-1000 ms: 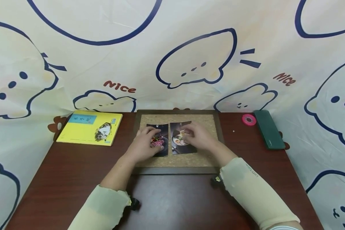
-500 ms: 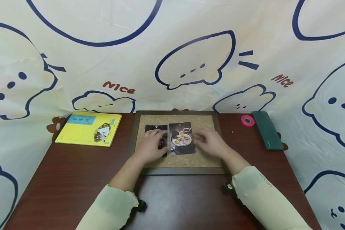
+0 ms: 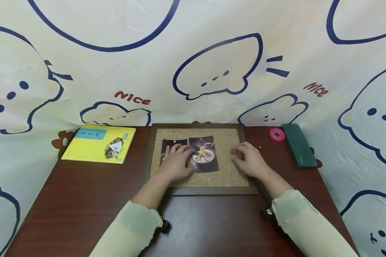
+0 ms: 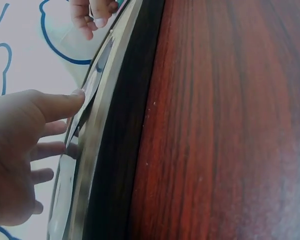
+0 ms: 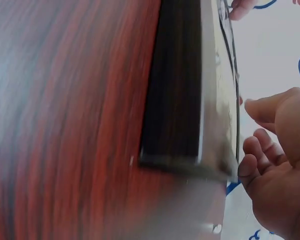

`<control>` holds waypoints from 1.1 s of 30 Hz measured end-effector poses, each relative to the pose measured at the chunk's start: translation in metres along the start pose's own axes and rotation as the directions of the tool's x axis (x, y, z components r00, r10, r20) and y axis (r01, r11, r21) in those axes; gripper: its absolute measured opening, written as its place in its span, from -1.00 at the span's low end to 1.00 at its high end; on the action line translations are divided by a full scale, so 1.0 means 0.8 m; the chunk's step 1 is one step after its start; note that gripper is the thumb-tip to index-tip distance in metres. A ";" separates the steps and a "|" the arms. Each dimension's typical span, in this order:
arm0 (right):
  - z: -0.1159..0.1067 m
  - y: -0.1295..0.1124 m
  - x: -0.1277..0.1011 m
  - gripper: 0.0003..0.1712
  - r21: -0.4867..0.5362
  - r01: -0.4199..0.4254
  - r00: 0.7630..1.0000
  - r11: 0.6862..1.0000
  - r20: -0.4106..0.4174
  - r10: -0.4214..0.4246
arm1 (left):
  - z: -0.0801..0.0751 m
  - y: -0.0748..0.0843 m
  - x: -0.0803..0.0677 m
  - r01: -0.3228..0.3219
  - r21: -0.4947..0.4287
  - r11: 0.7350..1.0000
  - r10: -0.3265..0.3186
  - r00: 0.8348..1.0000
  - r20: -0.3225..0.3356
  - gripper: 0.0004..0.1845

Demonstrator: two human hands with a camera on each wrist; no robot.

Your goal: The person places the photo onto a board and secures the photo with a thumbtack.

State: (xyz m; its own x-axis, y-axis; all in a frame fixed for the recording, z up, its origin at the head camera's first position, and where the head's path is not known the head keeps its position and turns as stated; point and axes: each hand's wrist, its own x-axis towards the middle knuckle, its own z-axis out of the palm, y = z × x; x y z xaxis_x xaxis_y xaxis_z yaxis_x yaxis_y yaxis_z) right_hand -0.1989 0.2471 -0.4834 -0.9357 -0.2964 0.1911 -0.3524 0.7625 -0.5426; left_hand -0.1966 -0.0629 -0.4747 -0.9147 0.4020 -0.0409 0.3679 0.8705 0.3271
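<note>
Seen from above: a framed cork board (image 3: 226, 176) flat on a dark red wooden table (image 3: 83, 200), two photos side by side on the cork. Left hand (image 3: 177, 165) spread flat, fingers straight, pressing down on the left photo (image 3: 168, 144), fingertips reaching the edge of the right photo (image 3: 206, 157), a picture of a bowl of food. Right hand (image 3: 251, 162) resting on bare cork just right of the photos, fingers loosely curled, gripping nothing. Off to the left, a yellow book (image 3: 99, 143); to the right, a pink tape roll (image 3: 277, 134) beside a dark green case (image 3: 299, 144). Behind, a cream cartoon-print cloth (image 3: 193, 53).
</note>
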 end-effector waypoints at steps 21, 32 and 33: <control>-0.028 0.076 -0.017 -0.66 -0.087 -0.186 0.980 0.979 -0.093 0.178 | 0.000 0.006 0.009 -0.005 0.054 0.999 0.000 0.996 0.087 -0.31; -0.037 0.108 -0.012 -0.67 -0.154 -0.253 0.967 0.955 -0.065 0.246 | -0.006 0.006 0.009 -0.010 0.028 1.000 0.007 0.994 0.108 -0.29; -0.037 0.109 -0.011 -0.68 -0.160 -0.253 0.967 0.954 -0.064 0.245 | -0.006 0.005 0.009 -0.015 0.027 1.000 0.012 0.994 0.107 -0.30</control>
State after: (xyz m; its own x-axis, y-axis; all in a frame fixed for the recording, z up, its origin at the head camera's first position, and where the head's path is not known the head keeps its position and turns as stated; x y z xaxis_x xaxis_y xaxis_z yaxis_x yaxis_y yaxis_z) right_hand -0.2215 0.3332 -0.5082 -0.9926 -0.0628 0.1042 -0.1024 0.8943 -0.4356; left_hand -0.2025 -0.0576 -0.4692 -0.8870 0.4407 -0.1377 0.3861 0.8715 0.3024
